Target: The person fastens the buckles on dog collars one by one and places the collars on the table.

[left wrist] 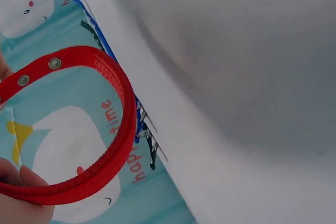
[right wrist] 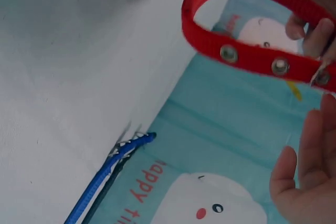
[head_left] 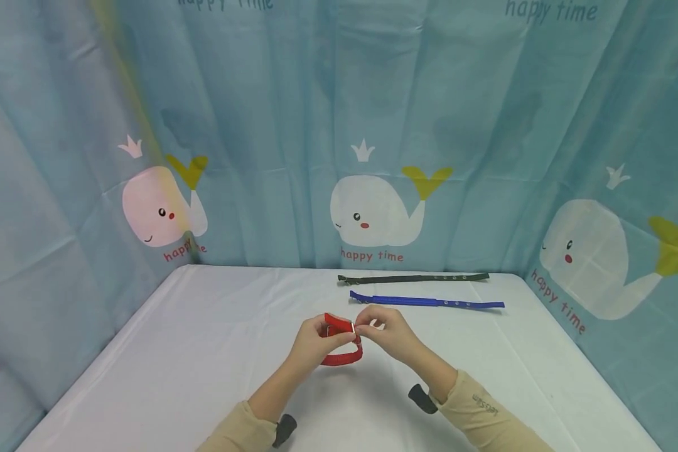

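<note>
One white bench (head_left: 203, 351) filled the lower frame, a dark strap (head_left: 407, 279) and a blue strap (head_left: 407, 301) right of centre. Below centre, the left grip (head_left: 311, 339) pinched a looped red collar (head_left: 341, 359); the right grip (head_left: 392, 331) pinched it by the metal buckle (head_left: 353, 328). Fastening seemed underway; drawing the end through seemed called for next.

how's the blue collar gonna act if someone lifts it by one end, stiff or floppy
Probably bendy but not limp: the similar red collar curves into a smooth, open loop. The blue collar also looks light, being a narrow band. Lying stretched out on the white table, it seems unlikely to roll if pushed.
</note>
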The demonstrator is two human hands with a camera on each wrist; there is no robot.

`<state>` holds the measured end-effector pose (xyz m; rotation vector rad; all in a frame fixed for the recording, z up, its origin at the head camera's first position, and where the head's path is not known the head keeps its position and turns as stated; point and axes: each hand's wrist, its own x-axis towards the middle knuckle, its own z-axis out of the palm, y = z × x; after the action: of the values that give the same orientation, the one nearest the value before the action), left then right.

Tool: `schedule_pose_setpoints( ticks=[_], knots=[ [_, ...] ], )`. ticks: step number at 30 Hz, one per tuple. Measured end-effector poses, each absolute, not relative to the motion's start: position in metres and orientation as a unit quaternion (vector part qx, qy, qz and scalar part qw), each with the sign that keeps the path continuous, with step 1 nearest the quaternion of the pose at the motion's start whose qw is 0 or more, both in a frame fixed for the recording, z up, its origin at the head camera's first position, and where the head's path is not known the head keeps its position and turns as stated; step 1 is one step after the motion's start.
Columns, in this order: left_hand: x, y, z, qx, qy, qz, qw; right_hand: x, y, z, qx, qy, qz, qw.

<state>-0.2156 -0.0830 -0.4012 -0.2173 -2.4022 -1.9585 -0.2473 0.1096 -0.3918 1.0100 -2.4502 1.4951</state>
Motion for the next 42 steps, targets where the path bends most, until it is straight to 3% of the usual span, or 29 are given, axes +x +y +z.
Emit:
schedule_pose_setpoints(
  ticks=[8,14,24,33,42],
  knots=[
    [-0.213,-0.083,-0.403,-0.066,-0.778,-0.623,0.042,-0.244,0.116,-0.392,0.300,-0.822,0.476,0.093],
    [-0.215,-0.083,-0.400,-0.110,-0.795,-0.594,0.046,-0.242,0.110,-0.373,0.330,-0.803,0.480,0.128],
    [-0.214,-0.077,-0.402,-0.139,-0.809,-0.568,0.055,-0.236,0.094,-0.349,0.357,-0.831,0.419,0.086],
    [-0.213,-0.076,-0.402,-0.150,-0.827,-0.539,0.057,-0.237,0.095,-0.350,0.351,-0.826,0.438,0.059],
    [-0.210,-0.073,-0.403,-0.182,-0.830,-0.513,0.120,-0.237,0.099,-0.349,0.359,-0.809,0.465,0.025]
  ],
)
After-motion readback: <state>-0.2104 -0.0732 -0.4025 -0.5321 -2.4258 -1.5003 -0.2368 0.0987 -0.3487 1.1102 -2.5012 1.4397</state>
